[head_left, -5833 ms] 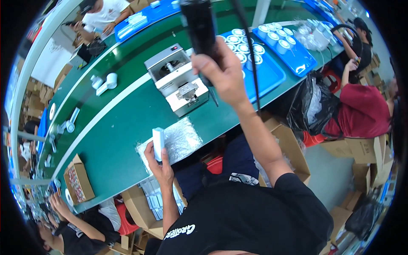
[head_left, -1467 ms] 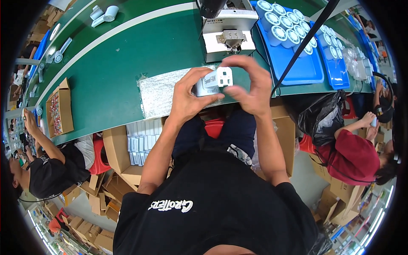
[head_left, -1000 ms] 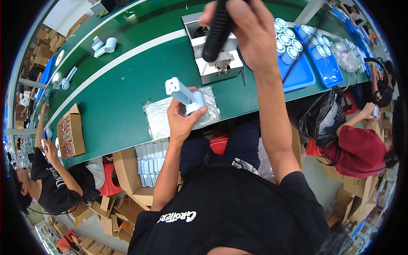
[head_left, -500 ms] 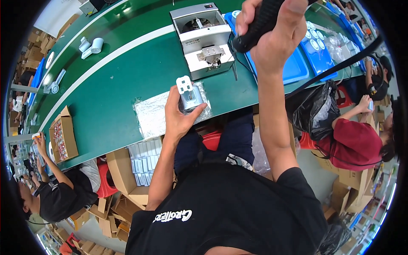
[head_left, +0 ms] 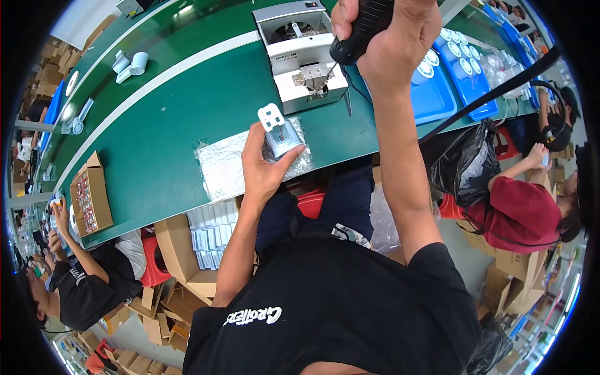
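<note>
My left hand (head_left: 264,170) wraps round a light blue plastic housing (head_left: 285,145) with a white slotted piece (head_left: 271,117) standing up at its far end. The housing is over a silvery sheet (head_left: 225,165) on the green table. Raised at the upper right, my right hand (head_left: 400,59) grips a black electric screwdriver (head_left: 365,28), its thin bit pointing down-left. That bit reaches the metal block (head_left: 314,77) on the front of a grey-white screw feeder (head_left: 300,55); whether it carries a screw is too small to tell.
Blue trays (head_left: 437,103) with round white parts stand at the right. A black cable (head_left: 494,94) crosses beside my right arm. At the left are loose light blue parts (head_left: 132,67) and a cardboard box (head_left: 101,197) of small pieces. Co-workers sit on both sides.
My right hand has brought the screwdriver leftward, and its bit is now at the feeder's metal block. My left hand keeps hold of the housing in nearly the same place.
</note>
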The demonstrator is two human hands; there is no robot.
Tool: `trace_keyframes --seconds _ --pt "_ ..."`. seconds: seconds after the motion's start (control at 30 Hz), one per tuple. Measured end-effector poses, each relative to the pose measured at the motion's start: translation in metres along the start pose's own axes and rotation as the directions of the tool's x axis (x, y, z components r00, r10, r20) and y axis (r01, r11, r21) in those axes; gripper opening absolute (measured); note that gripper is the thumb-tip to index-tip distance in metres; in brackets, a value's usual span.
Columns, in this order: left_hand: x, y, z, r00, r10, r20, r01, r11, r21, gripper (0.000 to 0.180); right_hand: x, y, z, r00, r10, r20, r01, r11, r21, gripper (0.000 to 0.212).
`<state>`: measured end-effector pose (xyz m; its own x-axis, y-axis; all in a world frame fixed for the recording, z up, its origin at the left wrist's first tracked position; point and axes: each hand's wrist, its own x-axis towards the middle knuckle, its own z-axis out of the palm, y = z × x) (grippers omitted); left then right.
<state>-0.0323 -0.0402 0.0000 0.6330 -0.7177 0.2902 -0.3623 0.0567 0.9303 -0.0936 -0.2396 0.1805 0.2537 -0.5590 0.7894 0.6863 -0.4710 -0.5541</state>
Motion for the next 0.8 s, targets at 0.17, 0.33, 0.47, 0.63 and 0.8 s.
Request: trace_keyframes --seconds 0.17,0.33,0.47,0.63,0.8 --pt "0.002 -0.004 0.001 0.991 -0.084 -0.103 0.08 0.996 -0.047 0.053 -0.004 -0.012 0.005 1.0 -0.009 -0.001 0.009 1.0 -0.02 0.072" --pt "0.003 -0.003 -0.001 0.996 0.024 -0.082 -0.016 0.995 0.096 0.059 -0.011 -0.045 0.018 0.971 0.236 -0.034 -0.213 0.924 0.318 0.087" --pt "0.004 -0.002 -0.001 0.997 0.035 -0.068 -0.028 0.995 0.094 0.06 -0.021 -0.056 0.033 0.935 0.353 -0.01 -0.319 0.857 0.405 0.095" --pt "0.006 0.0 -0.001 0.998 0.031 -0.062 -0.024 0.994 0.109 0.06 -0.031 -0.045 0.043 0.926 0.37 0.068 -0.363 0.83 0.423 0.101" --pt "0.006 0.0 -0.001 0.997 0.054 -0.061 -0.048 0.994 0.102 0.061 -0.037 -0.039 0.045 0.936 0.34 0.084 -0.348 0.87 0.35 0.105"
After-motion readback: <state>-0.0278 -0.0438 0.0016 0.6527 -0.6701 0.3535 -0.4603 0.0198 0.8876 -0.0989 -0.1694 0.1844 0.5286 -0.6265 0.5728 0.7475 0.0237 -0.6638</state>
